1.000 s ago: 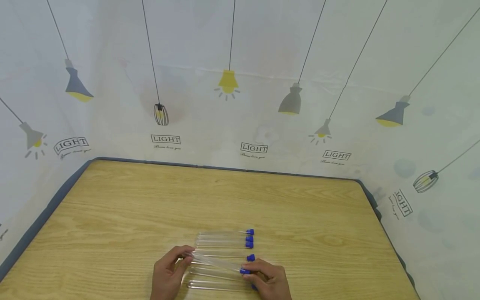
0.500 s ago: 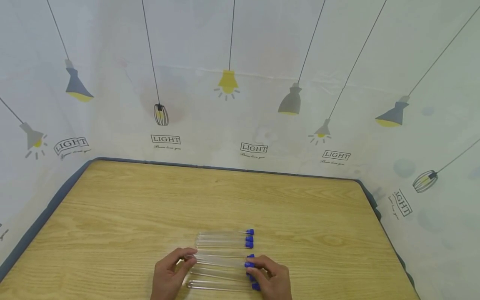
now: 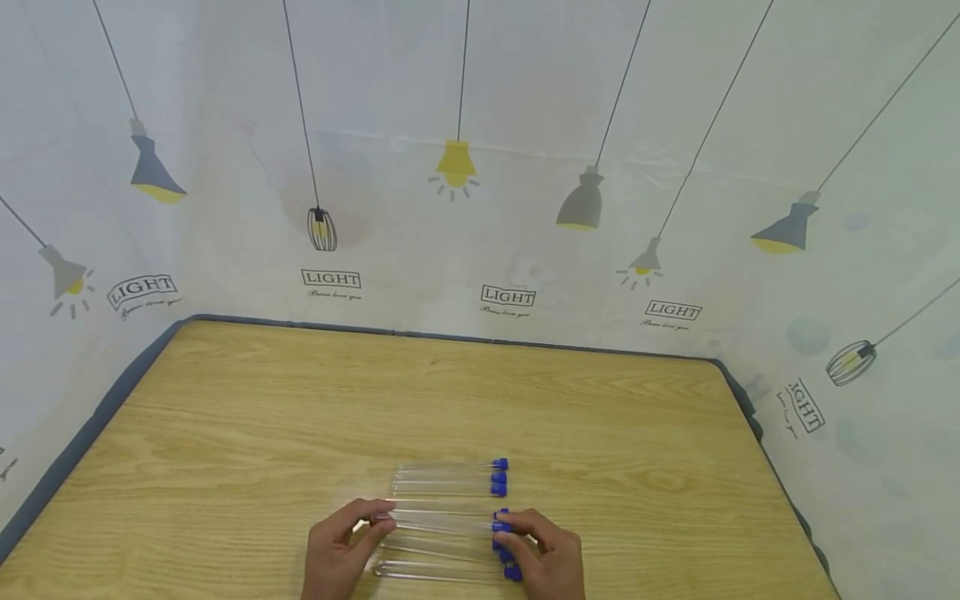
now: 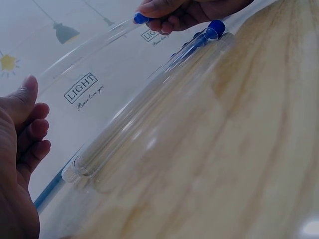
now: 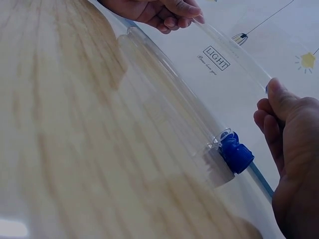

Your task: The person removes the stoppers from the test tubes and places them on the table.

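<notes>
A clear test tube (image 4: 89, 49) with a blue cap (image 4: 141, 18) is stretched between my hands, raised above the table in both wrist views. My left hand (image 3: 339, 546) pinches its rounded end between thumb and fingers. At the other end, my right hand (image 3: 545, 552) pinches the capped part; the fingers partly cover the cap. Beneath and around it lie several similar capped tubes, all with caps toward the right. The nearest tube (image 3: 442, 571) lies between my wrists, its blue cap (image 3: 513, 573) beside my right hand.
A group of capped tubes (image 3: 446, 482) lies just beyond my hands on the wood-grain table (image 3: 300, 400). Behind the table's dark back edge (image 3: 442, 335) hangs a pale wall covering (image 3: 390, 183) printed with lamps.
The capped end of the held tube has moved away from me, with my right hand, so the tube now lies nearly level with the others. My left hand has shifted slightly right.
</notes>
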The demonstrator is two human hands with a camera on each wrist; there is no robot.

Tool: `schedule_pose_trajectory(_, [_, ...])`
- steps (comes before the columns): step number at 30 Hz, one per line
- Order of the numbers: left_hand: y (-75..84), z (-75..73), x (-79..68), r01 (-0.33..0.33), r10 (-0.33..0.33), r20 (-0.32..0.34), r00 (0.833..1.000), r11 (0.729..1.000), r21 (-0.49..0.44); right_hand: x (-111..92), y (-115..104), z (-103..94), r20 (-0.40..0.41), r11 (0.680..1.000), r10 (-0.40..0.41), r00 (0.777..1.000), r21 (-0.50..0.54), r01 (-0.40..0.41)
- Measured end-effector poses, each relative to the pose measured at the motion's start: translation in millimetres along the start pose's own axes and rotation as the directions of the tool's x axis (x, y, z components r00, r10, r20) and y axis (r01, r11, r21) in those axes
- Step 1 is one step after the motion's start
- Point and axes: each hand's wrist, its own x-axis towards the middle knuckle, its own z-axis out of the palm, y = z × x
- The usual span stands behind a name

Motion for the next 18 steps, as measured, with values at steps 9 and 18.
schedule_pose_trajectory(9, [2.4,1.6,1.5,-0.002,0.002,0.005,1.000,1.000,0.007,1,-4,-0.2,-0.029,0.996,0.083,0.996,-0.042,-0.084])
schedule_pose_trajectory(18, [22.5,6.7,13.7,0.043,-0.043,0.001,0.999,0.995,0.091,2,-7,-3.2,0.014,0.997,0.076,0.997,-0.001,-0.076])
